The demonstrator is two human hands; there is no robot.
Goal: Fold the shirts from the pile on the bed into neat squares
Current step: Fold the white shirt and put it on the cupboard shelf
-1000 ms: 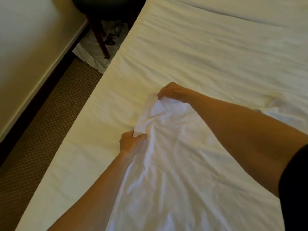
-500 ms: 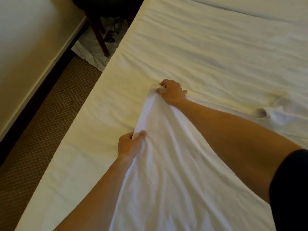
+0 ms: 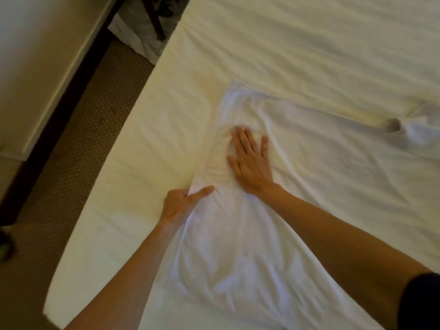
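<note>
Since half a second ago my right hand (image 3: 250,160) has let go of the shirt's far corner and come back toward me; it now lies flat, palm down, fingers straight and slightly spread, pressing on the cloth. The far corner it held has dropped and lies crumpled on the bed.

Left to right. Far left: pale wall (image 3: 35,44) with a dark skirting strip (image 3: 59,110), then patterned brown carpet (image 3: 78,144). At the far left top, a dark wooden furniture leg (image 3: 157,25) stands by some pale crumpled material (image 3: 140,41) on the floor; what it is I cannot tell.

Bed (image 3: 297,44), cream sheet, wrinkled, fills the rest. Its left edge runs diagonally from near left to far.

My left hand (image 3: 183,203) is at the shirt's left edge, fingers curled round a bunched fold, thumb extended on top of the cloth. Grasping the shirt.

White shirt (image 3: 238,258) is spread on the bed's near half, running from under my arms to a rumpled far end just beyond my right fingertips. Right hand is just to the right of and beyond the left.

Far right: a second bit of white cloth (image 3: 419,132), bunched, on the sheet; blurred.
</note>
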